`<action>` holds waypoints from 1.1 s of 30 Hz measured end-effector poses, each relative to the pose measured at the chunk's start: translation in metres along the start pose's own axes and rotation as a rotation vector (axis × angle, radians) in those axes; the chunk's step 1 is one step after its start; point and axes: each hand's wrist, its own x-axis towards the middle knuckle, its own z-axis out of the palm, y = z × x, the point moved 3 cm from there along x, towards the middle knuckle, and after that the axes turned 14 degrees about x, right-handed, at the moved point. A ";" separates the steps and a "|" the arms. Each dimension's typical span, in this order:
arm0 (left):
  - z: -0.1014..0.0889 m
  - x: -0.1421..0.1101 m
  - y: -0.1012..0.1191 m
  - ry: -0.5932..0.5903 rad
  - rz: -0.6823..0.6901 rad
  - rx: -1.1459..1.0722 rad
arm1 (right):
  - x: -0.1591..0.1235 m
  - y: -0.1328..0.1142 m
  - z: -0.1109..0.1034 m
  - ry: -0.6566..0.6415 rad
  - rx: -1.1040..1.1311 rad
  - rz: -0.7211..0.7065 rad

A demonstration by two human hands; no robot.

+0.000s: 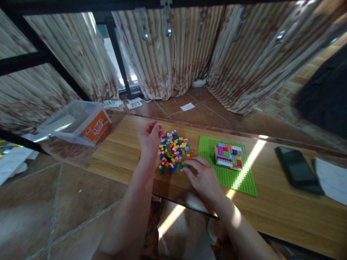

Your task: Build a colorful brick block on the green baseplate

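A loose pile of small multicoloured toy bricks (175, 148) lies on the wooden tabletop between my hands. At its left edge, my left hand (149, 139) is closed, thumb and fingers drawn together; what they hold, if anything, is too small to make out. My right hand (204, 177) reaches into the near right edge of the pile, its thumb and forefinger bent around a few bricks there; which one it grips cannot be told. Just beyond it, a green baseplate (207, 148) bears a flat rectangular block of joined bricks (229, 156) in mixed colours.
A clear plastic box (65, 121) with an orange label stands left of the wooden table (114, 151). A dark phone-like slab (298, 169) and white paper (332, 178) lie at the right. Striped curtains (173, 54) hang behind; a dark object (325, 90) stands at far right.
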 end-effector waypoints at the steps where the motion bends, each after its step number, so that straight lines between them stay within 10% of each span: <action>1: -0.002 0.000 0.000 -0.009 -0.010 -0.018 | 0.000 -0.002 0.004 -0.017 -0.005 -0.018; 12: -0.011 0.003 -0.004 -0.119 -0.075 0.058 | 0.008 -0.004 0.026 -0.040 -0.071 -0.039; 21: 0.019 -0.041 -0.010 -0.934 0.207 0.479 | 0.014 0.000 0.001 0.185 0.290 0.147; 33: 0.029 -0.051 -0.014 -1.034 -0.044 0.318 | 0.018 0.008 -0.009 0.268 0.882 0.344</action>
